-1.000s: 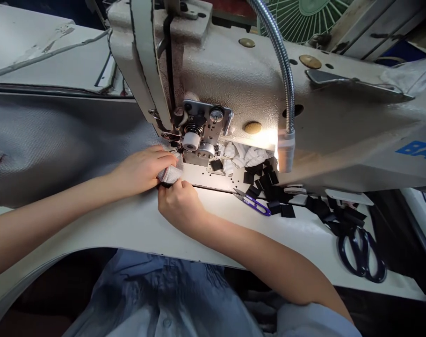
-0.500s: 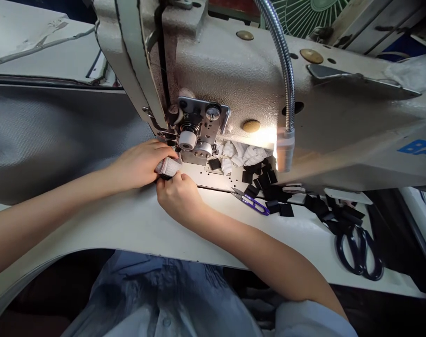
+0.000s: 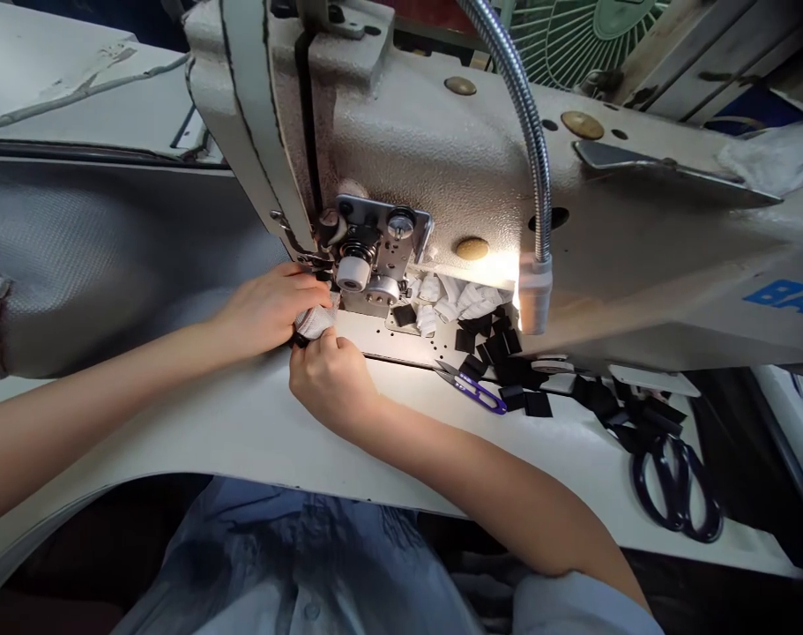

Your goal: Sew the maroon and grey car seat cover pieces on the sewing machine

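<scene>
Grey mesh-like fabric (image 3: 110,238) stretches from the left to the needle area of a sewing machine (image 3: 427,132). My left hand (image 3: 269,309) is closed on the fabric's edge, close below the presser foot area. Just to its right, my right hand (image 3: 335,379) pinches the near end of a folded, pale grey part of the fabric (image 3: 316,321). A small black piece shows under that fold, between the hands. The needle itself is hidden behind the machine head and my fingers.
Purple thread snips (image 3: 477,391) lie right of my hands, beside scattered black fabric pieces (image 3: 500,344) and white strips (image 3: 471,298). Dark-handled scissors (image 3: 679,489) rest at the table's right. A lamp on a flexible neck (image 3: 537,176) hangs over the machine bed.
The fabric has shifted left, and a seamed end now shows at the far left edge. Both hands have moved slightly left, still gripping the cloth. The camera view has shifted a little.
</scene>
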`<control>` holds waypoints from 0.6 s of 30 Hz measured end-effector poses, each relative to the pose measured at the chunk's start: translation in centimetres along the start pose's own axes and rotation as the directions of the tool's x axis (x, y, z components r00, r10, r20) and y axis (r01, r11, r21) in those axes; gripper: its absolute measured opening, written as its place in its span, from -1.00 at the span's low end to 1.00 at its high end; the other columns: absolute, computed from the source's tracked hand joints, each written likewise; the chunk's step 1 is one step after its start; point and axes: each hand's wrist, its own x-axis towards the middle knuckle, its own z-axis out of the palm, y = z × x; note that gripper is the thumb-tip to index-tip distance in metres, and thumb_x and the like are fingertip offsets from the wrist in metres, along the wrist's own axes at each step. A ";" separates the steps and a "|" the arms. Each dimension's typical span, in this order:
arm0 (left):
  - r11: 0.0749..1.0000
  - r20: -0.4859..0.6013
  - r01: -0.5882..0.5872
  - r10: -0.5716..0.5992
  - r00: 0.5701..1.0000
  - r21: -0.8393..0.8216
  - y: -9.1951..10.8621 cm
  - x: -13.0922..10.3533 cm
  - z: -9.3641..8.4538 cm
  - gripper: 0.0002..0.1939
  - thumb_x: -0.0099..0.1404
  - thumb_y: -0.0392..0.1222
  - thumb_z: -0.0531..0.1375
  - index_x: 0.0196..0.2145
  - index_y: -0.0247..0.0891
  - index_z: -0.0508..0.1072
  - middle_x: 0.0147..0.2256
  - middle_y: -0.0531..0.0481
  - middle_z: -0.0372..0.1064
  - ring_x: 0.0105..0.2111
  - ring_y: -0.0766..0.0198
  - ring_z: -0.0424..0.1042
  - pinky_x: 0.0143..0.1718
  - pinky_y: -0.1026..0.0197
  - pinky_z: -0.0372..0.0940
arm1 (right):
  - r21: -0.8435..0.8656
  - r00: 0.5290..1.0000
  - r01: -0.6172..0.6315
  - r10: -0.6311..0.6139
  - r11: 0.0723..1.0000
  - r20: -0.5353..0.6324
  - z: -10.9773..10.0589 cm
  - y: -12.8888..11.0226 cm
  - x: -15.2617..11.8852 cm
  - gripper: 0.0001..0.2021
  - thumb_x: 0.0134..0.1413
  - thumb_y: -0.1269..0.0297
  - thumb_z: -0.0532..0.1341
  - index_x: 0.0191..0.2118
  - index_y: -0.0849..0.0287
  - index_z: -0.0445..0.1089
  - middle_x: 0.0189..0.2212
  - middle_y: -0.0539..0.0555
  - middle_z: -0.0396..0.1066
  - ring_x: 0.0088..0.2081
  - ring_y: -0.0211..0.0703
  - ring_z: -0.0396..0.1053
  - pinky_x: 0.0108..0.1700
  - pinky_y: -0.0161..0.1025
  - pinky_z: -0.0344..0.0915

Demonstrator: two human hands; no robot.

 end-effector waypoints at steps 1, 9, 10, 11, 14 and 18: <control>1.000 0.011 0.002 -0.003 1.000 0.017 -0.1 0.2 0.0 -0.54 0.23 -0.42 -0.02 -0.05 -0.15 0.53 -0.10 -0.05 0.51 0.06 0.04 0.32 -0.13 0.13 0.31 | 0.004 1.000 -0.003 0.003 1.000 0.001 0.1 0.0 0.1 -0.66 0.12 0.68 -0.04 -0.42 0.33 0.44 -0.53 0.27 0.47 -0.47 -0.03 0.35 -0.56 -0.27 -0.06; 0.998 -0.007 0.020 -0.020 1.000 0.063 0.0 0.3 0.3 -0.62 0.30 -0.41 -0.02 -0.11 -0.17 0.52 -0.11 -0.05 0.50 0.08 0.05 0.32 -0.15 0.17 0.28 | -0.012 1.000 0.016 -0.016 1.000 -0.003 0.8 0.3 0.2 -0.68 0.15 0.67 0.00 -0.40 0.33 0.46 -0.55 0.21 0.44 -0.48 -0.11 0.30 -0.53 -0.25 0.09; 0.998 -0.008 0.017 -0.017 1.000 0.067 0.0 0.3 0.4 -0.62 0.29 -0.42 -0.01 -0.12 -0.18 0.52 -0.11 -0.06 0.50 0.07 0.06 0.33 -0.14 0.17 0.29 | -0.018 1.000 0.017 -0.017 1.000 -0.006 0.9 0.4 0.2 -0.69 0.15 0.67 0.00 -0.40 0.33 0.46 -0.55 0.21 0.44 -0.47 -0.11 0.31 -0.52 -0.24 0.11; 0.997 -0.003 0.012 -0.012 1.000 0.070 0.0 0.3 0.4 -0.62 0.27 -0.43 -0.01 -0.12 -0.18 0.52 -0.11 -0.06 0.50 0.05 0.06 0.33 -0.14 0.16 0.29 | -0.020 1.000 0.018 -0.019 1.000 -0.003 0.9 0.4 0.2 -0.69 0.15 0.68 0.00 -0.39 0.33 0.46 -0.54 0.21 0.45 -0.47 -0.10 0.32 -0.51 -0.23 0.12; 0.998 0.006 0.029 -0.029 1.000 0.060 -0.2 0.6 0.0 -0.59 0.26 -0.43 -0.01 -0.08 -0.20 0.52 -0.10 -0.07 0.48 0.04 0.05 0.33 -0.14 0.15 0.29 | -0.016 1.000 0.005 -0.005 1.000 0.027 0.9 0.8 0.5 -0.66 0.18 0.68 -0.02 -0.33 0.34 0.48 -0.48 0.25 0.48 -0.42 -0.07 0.37 -0.46 -0.20 0.18; 0.997 0.033 0.068 -0.069 0.997 0.023 0.0 1.5 -0.7 -0.61 0.34 -0.37 -0.04 -0.06 -0.22 0.52 -0.02 -0.10 0.45 0.08 0.00 0.32 -0.07 0.10 0.28 | 0.000 0.997 -0.017 0.017 1.000 0.078 0.8 1.1 1.0 -0.64 0.19 0.68 -0.05 -0.26 0.36 0.49 -0.41 0.28 0.51 -0.34 -0.02 0.41 -0.36 -0.17 0.23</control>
